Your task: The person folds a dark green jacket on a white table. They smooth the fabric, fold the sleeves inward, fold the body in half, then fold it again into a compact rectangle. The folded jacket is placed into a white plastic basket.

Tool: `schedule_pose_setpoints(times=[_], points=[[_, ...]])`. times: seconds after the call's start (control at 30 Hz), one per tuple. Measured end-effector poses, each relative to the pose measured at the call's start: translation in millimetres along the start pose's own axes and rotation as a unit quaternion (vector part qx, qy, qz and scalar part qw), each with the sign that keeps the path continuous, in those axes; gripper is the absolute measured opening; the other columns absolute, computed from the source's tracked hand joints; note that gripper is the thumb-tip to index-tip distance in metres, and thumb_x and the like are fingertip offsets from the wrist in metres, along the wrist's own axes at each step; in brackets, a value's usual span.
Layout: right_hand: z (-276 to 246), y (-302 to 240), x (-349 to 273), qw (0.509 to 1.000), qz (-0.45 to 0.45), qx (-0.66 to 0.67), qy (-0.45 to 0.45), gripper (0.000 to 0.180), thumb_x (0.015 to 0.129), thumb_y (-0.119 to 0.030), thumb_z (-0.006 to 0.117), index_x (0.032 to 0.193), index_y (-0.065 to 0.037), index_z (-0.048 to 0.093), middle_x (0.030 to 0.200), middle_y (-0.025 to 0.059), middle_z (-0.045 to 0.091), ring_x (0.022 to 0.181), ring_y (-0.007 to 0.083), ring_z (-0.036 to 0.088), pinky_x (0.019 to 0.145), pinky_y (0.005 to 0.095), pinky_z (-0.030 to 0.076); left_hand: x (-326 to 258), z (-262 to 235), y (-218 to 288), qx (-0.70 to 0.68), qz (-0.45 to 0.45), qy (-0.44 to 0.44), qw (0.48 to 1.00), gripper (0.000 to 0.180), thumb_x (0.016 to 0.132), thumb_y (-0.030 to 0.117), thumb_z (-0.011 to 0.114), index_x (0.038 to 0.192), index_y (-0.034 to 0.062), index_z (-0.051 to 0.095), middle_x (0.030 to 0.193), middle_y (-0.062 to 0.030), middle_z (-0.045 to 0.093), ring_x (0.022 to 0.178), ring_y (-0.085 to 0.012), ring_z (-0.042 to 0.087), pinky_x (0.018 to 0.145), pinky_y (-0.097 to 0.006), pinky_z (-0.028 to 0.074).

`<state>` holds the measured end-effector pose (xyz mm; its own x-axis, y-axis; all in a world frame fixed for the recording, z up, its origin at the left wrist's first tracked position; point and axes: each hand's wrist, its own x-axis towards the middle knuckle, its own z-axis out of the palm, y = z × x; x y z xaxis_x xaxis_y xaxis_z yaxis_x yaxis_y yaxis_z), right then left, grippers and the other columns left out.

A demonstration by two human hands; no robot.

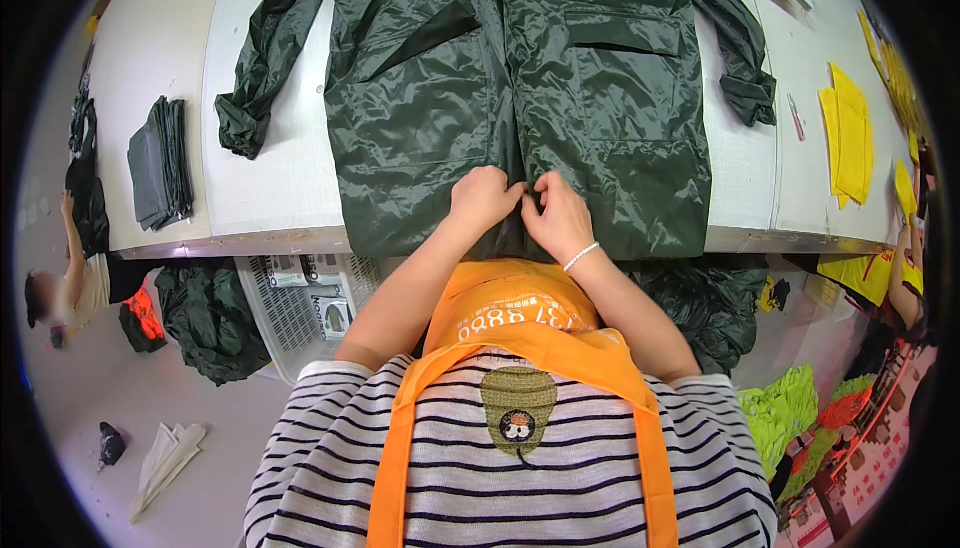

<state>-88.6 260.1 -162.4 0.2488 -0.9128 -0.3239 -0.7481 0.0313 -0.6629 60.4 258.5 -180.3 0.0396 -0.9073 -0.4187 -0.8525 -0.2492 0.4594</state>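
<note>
Dark green jacket (pixel 420 118) observed spread flat on the table (pixel 285 198), beneath and beyond the grip: left hand (pixel 485 196) and right hand (pixel 558 216), nearly closed, pinch its front opening (pixel 516 133), apparently to align both edges.

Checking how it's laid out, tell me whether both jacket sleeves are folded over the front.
No: both sleeves lie spread outward from the dark green jacket body.

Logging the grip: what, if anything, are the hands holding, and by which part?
The jacket: the left hand and right hand appear to pinch its front edges, low on the opening.
</note>
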Motion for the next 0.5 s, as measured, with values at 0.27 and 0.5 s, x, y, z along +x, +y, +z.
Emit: schedule_pose_setpoints(times=[0.27,0.5], points=[[15.6,25.5,-18.4,0.982,0.014,0.180,0.053,0.016,0.079,-0.012,0.066,0.082,0.004,0.065,0.073,0.0172,0.067,0.066,0.0292,0.065,0.064,0.0353,0.052,-1.9,-10.8,-0.7,-0.289,-0.076,-0.151,0.942,0.042,0.088,0.029,0.065,0.061,-0.0032,0.058,0.058,-0.0117,0.064,0.047,-0.0149,0.062,0.043,-0.027,0.047],[22.6,28.1,-23.1,0.964,0.038,0.261,0.027,0.022,0.075,-0.016,0.073,0.084,0.003,0.066,0.072,0.0146,0.067,0.063,0.0234,0.066,0.061,0.0319,0.051,-9.3,-6.9,3.1,-0.380,-0.109,-0.142,0.908,0.041,0.088,0.027,0.064,0.060,-0.0033,0.057,0.058,-0.0117,0.062,0.047,-0.0167,0.062,0.042,-0.026,0.047]])
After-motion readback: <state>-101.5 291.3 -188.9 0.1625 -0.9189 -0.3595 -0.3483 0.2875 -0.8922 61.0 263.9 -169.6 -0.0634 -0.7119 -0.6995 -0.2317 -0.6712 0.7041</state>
